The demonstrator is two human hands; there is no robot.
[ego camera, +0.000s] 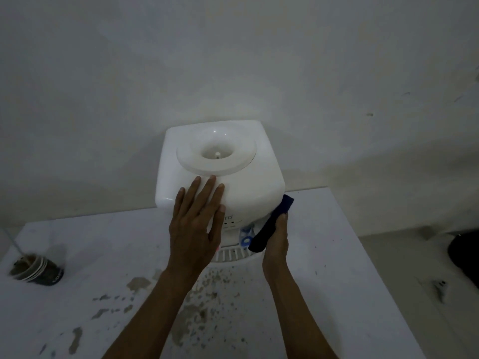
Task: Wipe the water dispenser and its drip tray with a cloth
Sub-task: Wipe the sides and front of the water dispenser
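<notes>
Two bare forearms reach over one stained white table point(337, 255) toward one white water dispenser point(220, 161) against the wall. Its drip tray point(230, 255) sits at its foot. Left hand point(197, 224) lies flat, fingers spread, on the dispenser's front top; right hand point(277, 242) grips one dark blue cloth point(272, 224) against the dispenser's right front corner. One cup point(36, 268) stands far left of the dispenser.

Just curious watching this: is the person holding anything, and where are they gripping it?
The right hand grips a dark cloth along its lower half. The left hand holds nothing, lying flat on the water dispenser.
</notes>
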